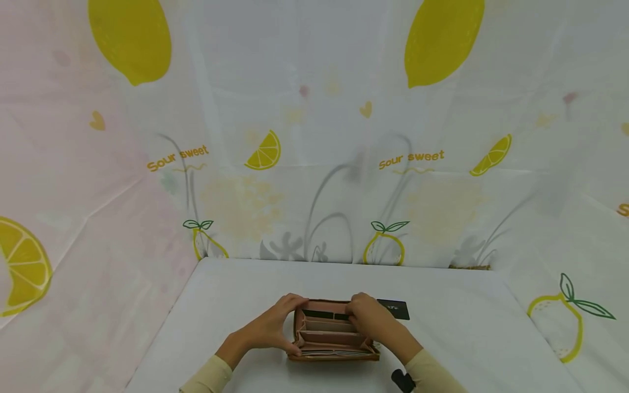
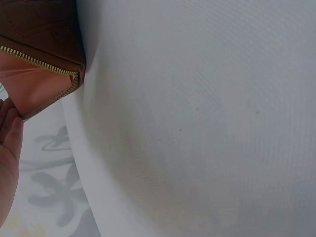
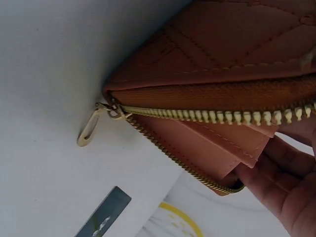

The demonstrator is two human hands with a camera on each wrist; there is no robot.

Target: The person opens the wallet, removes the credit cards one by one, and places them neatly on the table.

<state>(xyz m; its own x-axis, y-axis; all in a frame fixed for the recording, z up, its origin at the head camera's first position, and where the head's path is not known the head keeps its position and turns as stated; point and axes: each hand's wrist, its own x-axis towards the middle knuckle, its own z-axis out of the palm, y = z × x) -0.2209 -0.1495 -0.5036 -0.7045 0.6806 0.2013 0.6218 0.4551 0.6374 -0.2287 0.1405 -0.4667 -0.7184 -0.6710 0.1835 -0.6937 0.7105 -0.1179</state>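
Unzipped brown wallet (image 1: 344,358) sits on the white table (image 1: 245,284), right in front of me, mouth up, dividers fanned. My left hand (image 1: 272,326) has its left end: fingers over the back corner, thumb on the front corner, gripping it and bracing it wide. My right hand (image 1: 373,319) is curled in at the back right, fingers down by the card slots. Fingertips are hidden in the head view; the right wrist view has them up against the inner panels at the rim. Can't tell if they pinch a card, a slot edge or just push.

Two dark strips (image 1: 318,314) show along the back wall, cards by the look of them. One black card (image 1: 399,311) lies flat on the table just behind and right of the wallet, partly behind my right hand in the head view. Zip pull (image 3: 89,129) hangs loose off the wallet's right end.

Step, my read: working the card slots on the back wall. Cards going in or coming out, can't say from this. Next move probably calls for the right fingers to finish at that slot and lift clear, then deal with the loose card, left hand holding the mouth spread. Risk: a slack left grip could let the dividers fold in and block the slots.
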